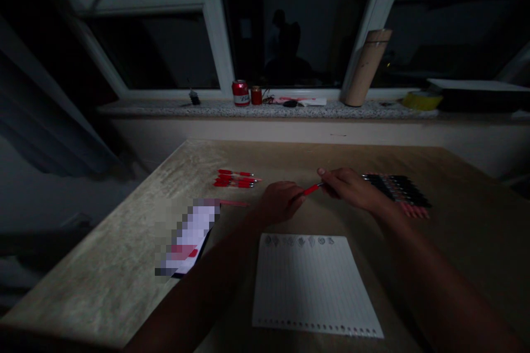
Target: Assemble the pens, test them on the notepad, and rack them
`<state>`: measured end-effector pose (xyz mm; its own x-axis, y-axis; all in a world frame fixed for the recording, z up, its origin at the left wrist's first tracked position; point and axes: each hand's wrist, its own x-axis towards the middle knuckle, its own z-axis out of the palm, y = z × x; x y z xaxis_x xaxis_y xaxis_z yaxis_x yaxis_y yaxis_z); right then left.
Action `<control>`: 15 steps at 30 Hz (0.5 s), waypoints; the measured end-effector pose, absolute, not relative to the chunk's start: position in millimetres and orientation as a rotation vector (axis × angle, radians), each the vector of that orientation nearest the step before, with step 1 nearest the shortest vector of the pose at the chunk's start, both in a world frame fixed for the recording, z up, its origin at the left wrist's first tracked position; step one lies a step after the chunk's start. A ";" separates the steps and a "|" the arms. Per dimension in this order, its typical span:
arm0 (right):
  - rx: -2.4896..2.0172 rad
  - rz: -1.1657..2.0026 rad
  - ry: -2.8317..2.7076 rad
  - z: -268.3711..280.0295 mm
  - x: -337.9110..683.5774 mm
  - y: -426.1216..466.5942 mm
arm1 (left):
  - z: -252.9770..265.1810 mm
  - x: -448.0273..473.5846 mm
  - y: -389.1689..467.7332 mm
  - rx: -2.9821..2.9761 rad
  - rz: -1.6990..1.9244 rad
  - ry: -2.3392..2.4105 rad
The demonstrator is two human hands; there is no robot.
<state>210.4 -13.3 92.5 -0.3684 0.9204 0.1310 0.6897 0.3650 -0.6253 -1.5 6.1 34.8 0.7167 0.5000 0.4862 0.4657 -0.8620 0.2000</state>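
Observation:
A red pen (311, 190) spans the gap between my two hands above the table. My left hand (282, 201) is closed round its left end. The fingers of my right hand (350, 187) pinch the silvery tip at the other end. Below them lies a sheet of lined paper (312, 287) with torn holes along its near edge and a row of small dark scribbles on top. Several red pens (234, 179) lie in a group to the left. Beside my right hand is a row of black pens (399, 190), with pinkish-red pieces (415, 210) at its near end.
A phone (192, 237), partly blurred out, lies on the table (120, 242) at left, near a thin red stick (234, 203). On the windowsill stand a red can (240, 93), a smaller red container (256, 95), a wood-coloured flask (367, 69) and a yellow tape roll (421, 100).

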 end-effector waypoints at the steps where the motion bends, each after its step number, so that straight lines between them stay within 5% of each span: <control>1: -1.372 0.653 -2.174 93.2 211.3 -13.4 | 35.0 -1.5 6.2 2.850 0.839 0.804; 15: -1.501 0.611 -2.167 86.9 203.9 -11.3 | 30.5 -0.7 6.4 2.902 0.850 0.848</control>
